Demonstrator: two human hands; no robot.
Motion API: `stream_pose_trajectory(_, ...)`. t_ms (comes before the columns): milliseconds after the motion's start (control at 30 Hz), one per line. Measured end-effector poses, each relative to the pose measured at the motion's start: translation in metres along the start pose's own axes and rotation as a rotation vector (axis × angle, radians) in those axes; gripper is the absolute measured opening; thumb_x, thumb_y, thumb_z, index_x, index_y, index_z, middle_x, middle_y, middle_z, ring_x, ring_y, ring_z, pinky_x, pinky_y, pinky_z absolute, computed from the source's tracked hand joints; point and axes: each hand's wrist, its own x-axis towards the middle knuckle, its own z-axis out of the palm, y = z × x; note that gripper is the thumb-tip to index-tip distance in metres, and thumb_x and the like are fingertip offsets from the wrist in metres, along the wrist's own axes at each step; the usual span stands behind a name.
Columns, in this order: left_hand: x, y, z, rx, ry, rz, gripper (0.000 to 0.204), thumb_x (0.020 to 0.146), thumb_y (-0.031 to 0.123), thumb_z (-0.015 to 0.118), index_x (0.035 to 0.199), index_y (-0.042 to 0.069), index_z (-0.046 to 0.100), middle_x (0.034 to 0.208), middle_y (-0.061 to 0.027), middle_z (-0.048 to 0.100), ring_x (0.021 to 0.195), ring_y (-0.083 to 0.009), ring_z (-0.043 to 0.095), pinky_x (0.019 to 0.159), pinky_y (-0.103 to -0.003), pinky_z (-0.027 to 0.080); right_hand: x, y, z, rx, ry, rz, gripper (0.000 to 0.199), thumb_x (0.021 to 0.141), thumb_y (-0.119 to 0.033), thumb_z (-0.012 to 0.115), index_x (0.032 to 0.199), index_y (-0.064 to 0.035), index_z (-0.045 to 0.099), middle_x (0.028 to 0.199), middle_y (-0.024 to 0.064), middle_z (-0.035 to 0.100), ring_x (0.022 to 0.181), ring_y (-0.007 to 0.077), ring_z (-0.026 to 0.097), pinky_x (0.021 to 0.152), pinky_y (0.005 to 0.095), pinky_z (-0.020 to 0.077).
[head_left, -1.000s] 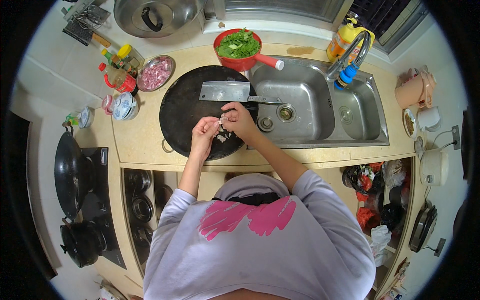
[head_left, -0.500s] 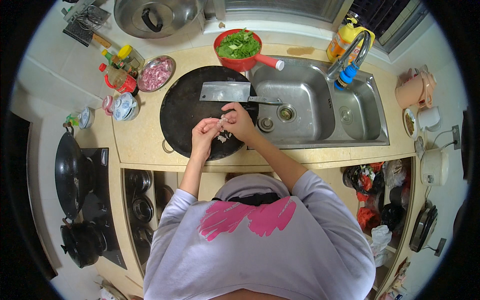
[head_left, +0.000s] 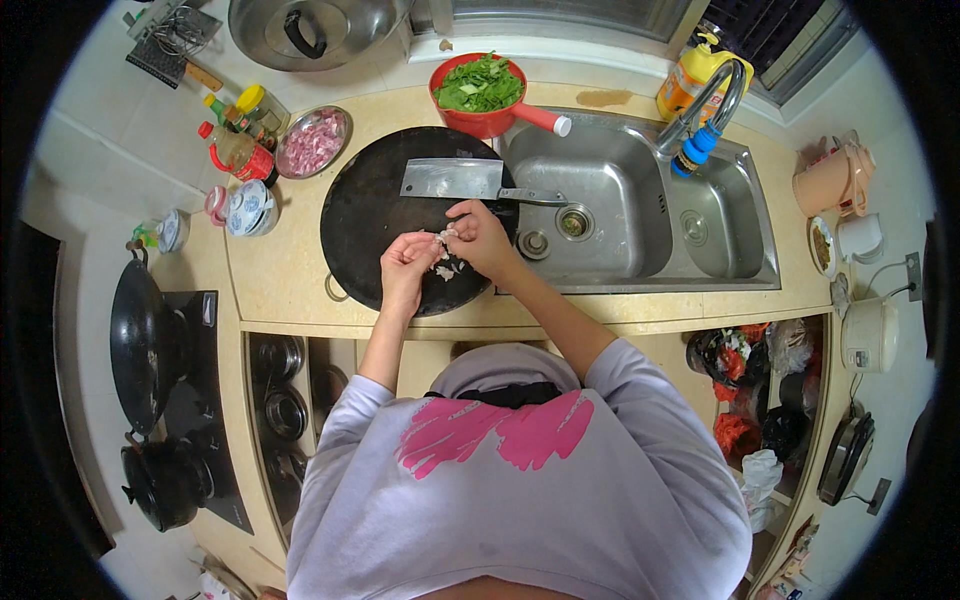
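Over the near part of the round black cutting board (head_left: pixel 365 215), my two hands meet at a small whitish piece, which looks like garlic (head_left: pixel 446 238). My left hand (head_left: pixel 406 262) pinches it from the left, thumb against fingers. My right hand (head_left: pixel 480 240) pinches at its other side, the fingertips nearly touching those of the left. Pale, papery scraps (head_left: pixel 446 271) lie on the board just below the fingers. Beyond the hands a cleaver (head_left: pixel 452 179) lies flat across the board, its handle reaching over the sink's edge.
Right of the board is a double steel sink (head_left: pixel 600 190) with a faucet (head_left: pixel 712 110). A red strainer of chopped greens (head_left: pixel 480 85) stands behind the board. Sliced raw meat (head_left: pixel 313 142) fills a metal plate at the back left, near bottles and jars. A wok (head_left: pixel 140 345) sits far left.
Both hands stay over the board and shift only slightly, the fingertips working at the whitish piece. The pale scraps beneath look a little more spread out. The view has tilted very slightly.
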Motion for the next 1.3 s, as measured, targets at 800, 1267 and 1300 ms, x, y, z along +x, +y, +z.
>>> stream_pose_trajectory(800, -0.003, 0.003, 0.005, 0.035, 0.037, 0.143, 0.014, 0.078, -0.007, 0.063, 0.089, -0.001, 0.058, 0.085, -0.009, 0.065, 0.078, -0.0114, 0.062, 0.072, -0.022, 0.049, -0.003, -0.018, -0.001, 0.289, -0.077, 0.213, 0.041, 0.077, 0.003, 0.061, 0.112, -0.0022, 0.04, 0.076, 0.0095, 0.06, 0.063, 0.0117, 0.057, 0.055, 0.0233, 0.0449)
stream_pose_trajectory(1267, -0.005, -0.011, 0.003, -0.163, 0.074, -0.002, 0.007, 0.085, -0.001, 0.057, 0.091, 0.002, 0.058, 0.083, -0.0061, 0.064, 0.073, -0.0117, 0.06, 0.069, -0.022, 0.049, -0.005, -0.011, 0.0, 0.352, -0.026, 0.331, 0.046, 0.073, 0.0, 0.067, 0.111, -0.0017, 0.04, 0.078, 0.0081, 0.059, 0.063, 0.0115, 0.055, 0.056, 0.0232, 0.0444)
stream_pose_trajectory(1300, -0.005, -0.011, 0.004, -0.102, 0.074, 0.022, 0.007, 0.085, -0.001, 0.057, 0.092, 0.001, 0.058, 0.083, -0.0064, 0.064, 0.073, -0.0116, 0.06, 0.069, -0.022, 0.049, -0.004, -0.01, -0.001, 0.339, -0.027, 0.312, 0.046, 0.073, -0.001, 0.067, 0.11, -0.0016, 0.04, 0.077, 0.0077, 0.059, 0.064, 0.0114, 0.055, 0.056, 0.023, 0.0444)
